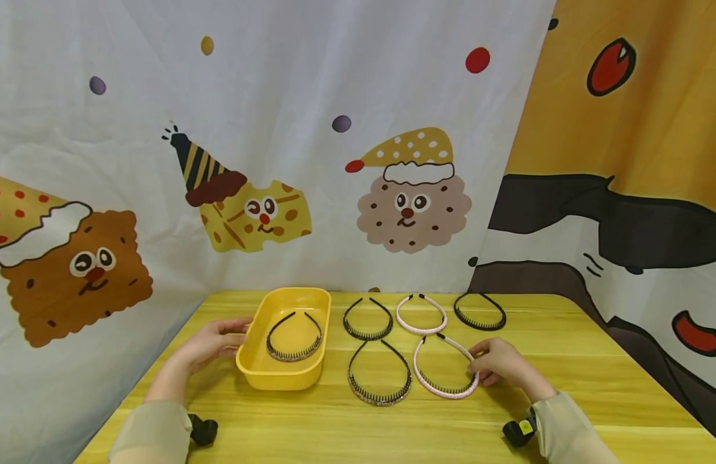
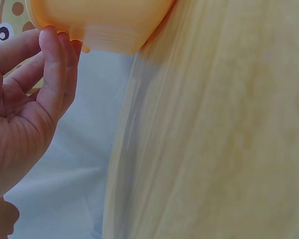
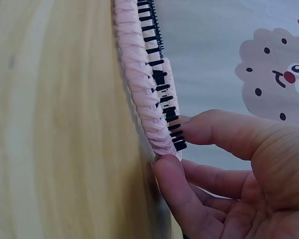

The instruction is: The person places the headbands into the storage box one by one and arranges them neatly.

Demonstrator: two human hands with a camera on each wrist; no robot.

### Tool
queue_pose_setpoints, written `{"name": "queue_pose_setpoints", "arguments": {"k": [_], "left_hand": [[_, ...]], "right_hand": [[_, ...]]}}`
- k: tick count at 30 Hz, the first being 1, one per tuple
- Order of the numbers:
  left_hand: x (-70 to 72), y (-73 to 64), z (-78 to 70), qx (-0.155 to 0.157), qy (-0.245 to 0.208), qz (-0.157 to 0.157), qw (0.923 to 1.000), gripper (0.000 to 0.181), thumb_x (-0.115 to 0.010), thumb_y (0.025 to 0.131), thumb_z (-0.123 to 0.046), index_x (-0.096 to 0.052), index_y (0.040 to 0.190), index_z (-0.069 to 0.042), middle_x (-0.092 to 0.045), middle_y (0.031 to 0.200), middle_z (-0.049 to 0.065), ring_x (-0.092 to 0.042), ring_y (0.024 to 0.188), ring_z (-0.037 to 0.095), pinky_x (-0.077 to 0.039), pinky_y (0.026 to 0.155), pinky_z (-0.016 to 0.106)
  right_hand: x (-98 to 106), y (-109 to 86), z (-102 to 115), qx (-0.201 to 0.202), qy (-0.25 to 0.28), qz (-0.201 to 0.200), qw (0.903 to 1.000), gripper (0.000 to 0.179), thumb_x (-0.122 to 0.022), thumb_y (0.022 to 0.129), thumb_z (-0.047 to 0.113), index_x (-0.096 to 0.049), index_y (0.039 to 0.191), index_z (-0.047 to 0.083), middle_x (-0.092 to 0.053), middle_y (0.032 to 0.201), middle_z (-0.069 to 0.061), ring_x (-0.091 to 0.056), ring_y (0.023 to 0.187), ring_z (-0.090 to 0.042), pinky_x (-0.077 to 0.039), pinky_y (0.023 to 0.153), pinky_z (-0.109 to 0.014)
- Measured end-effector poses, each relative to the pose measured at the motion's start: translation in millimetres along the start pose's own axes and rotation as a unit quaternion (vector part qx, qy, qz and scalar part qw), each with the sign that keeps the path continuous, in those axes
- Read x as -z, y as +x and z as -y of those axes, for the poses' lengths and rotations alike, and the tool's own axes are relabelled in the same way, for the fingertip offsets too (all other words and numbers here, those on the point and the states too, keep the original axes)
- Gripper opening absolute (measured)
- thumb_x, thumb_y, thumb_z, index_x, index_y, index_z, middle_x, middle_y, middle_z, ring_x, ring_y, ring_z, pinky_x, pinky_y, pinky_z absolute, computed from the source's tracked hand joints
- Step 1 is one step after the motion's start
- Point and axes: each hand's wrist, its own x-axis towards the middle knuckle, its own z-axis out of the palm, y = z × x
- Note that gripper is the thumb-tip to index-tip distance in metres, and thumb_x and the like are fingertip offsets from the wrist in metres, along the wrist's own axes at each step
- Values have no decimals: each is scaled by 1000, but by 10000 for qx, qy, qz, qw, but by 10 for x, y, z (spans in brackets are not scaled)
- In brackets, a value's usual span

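Observation:
My right hand [image 1: 499,361] pinches the right side of the nearer pink wrapped headband [image 1: 446,392] between thumb and fingers. In the right wrist view, its black comb teeth [image 3: 164,99] point inward past my thumb. At the left, my left hand [image 1: 215,343] touches the side of a yellow plastic tray [image 1: 283,380], fingertips [image 2: 49,37] right at the rim. Inside the tray lies a black toothed headband [image 1: 294,356] with a glittery band. Just left of the held headband, another glittery black headband [image 1: 379,399] rests on the table.
A back row on the wooden table [image 1: 450,432] holds a dark glittery headband [image 1: 367,336], a second pink headband [image 1: 421,330] and a plain black headband [image 1: 479,325]. A printed cloth [image 1: 311,270] hangs behind the table and along its left side.

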Motion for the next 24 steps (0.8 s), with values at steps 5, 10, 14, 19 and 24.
{"name": "queue_pose_setpoints", "arguments": {"k": [5,10,14,19,24], "left_hand": [[-3,7,11,-10,6,-12,10000,61,-58,98,-13,-29,148,8,-33,145,35,-55,118,32,-52,90,38],[-12,4,16,11,0,-29,10000,61,-57,99,-12,-28,148,9,-34,144,35,-58,115,28,-52,89,37],[-7,1,10,12,-40,-18,10000,62,-57,99,-12,-28,148,9,-34,144,35,-59,114,27,-52,89,38],[-4,6,9,-54,-2,45,10000,62,-56,99,-12,-26,148,11,-34,143,36,-59,113,26,-53,89,38],[-3,9,20,-7,-40,30,10000,62,-57,99,-12,-27,148,10,-33,144,35,-60,112,23,-53,88,37]], "right_hand": [[27,3,8,38,-30,-17,10000,46,-75,76,3,-60,116,-16,-63,74,-13,-64,60,-22,-57,54,-37],[46,9,5,21,-33,-44,10000,43,-73,78,3,-61,114,-17,-64,75,-13,-64,59,-21,-57,54,-38],[52,27,-17,-100,-110,-190,9997,38,-72,80,3,-63,111,-16,-65,75,-12,-64,58,-21,-57,53,-36],[57,47,-53,-215,-247,-306,9990,37,-72,79,5,-66,110,-14,-65,70,-9,-62,55,-18,-56,51,-35],[89,50,-82,-215,-138,-277,9993,38,-72,80,8,-66,111,-13,-65,71,-8,-62,57,-18,-56,52,-35]]}}
